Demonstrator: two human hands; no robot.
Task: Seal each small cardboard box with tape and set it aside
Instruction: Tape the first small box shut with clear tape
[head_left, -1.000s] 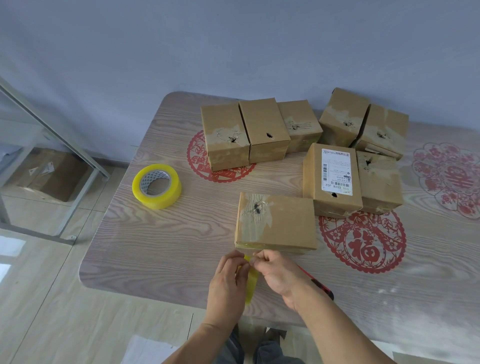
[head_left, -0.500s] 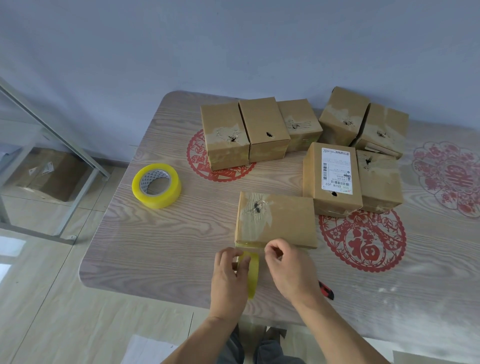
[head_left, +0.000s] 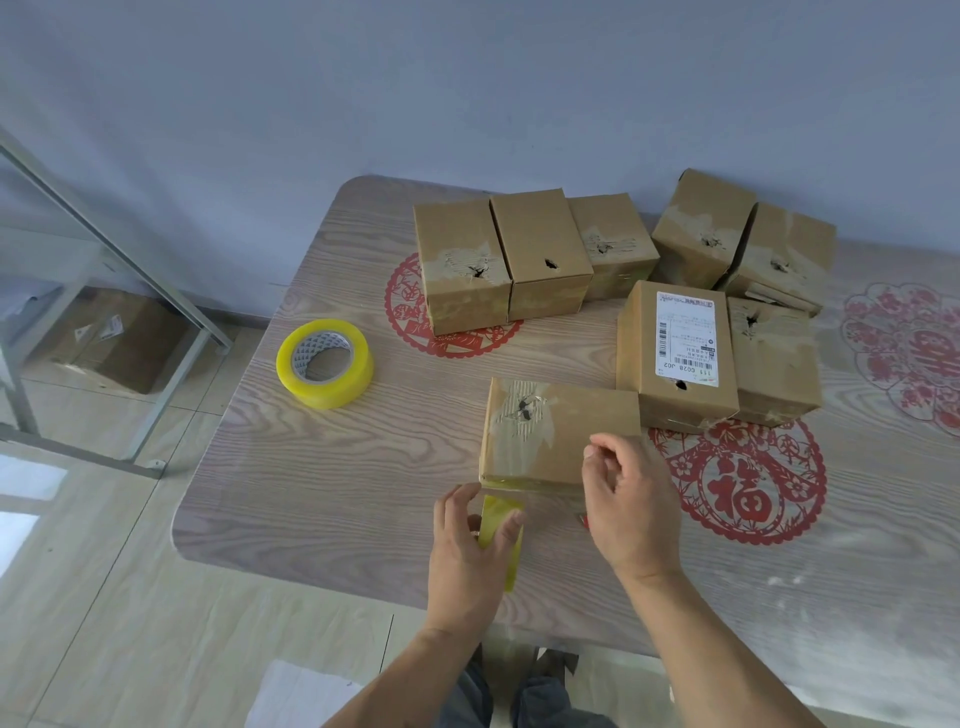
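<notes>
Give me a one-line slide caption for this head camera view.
Left hand holds a yellow tape strip at the near edge of a cardboard box; right hand hovers over it.

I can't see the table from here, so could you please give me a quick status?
Left hand pinches tape strip. Right hand loose over box, holding nothing. Tape roll apart, left. Nothing blocking.

brown box (head_left: 576, 436) lying flat, yellow tape roll (head_left: 324, 362) apart
</notes>
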